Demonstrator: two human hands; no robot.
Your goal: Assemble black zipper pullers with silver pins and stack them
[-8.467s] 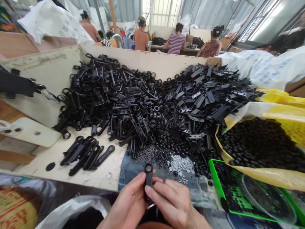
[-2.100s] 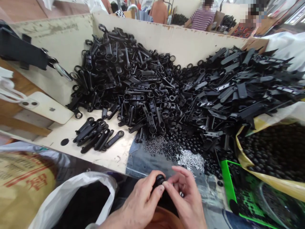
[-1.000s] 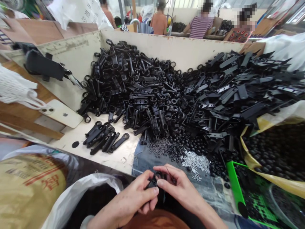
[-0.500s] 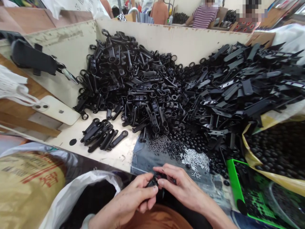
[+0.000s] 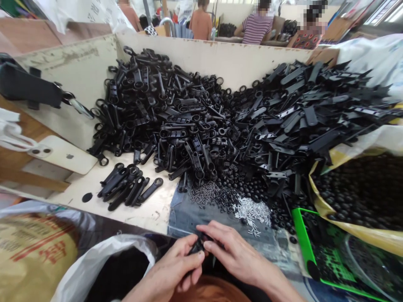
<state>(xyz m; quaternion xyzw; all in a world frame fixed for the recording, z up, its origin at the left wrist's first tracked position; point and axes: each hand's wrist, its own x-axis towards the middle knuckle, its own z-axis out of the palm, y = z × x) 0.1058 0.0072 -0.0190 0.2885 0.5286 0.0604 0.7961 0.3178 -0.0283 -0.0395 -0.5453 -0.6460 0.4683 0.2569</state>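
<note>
Left hand: thumb and fingers closed on black part. Right hand: pinching same part, near silver pins.

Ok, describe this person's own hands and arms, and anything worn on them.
The left hand and right hand are human, with no gloves or rings showing. The right forearm has no sleeve where it shows. Between the arms is what looks like orange-brown clothing.
</note>
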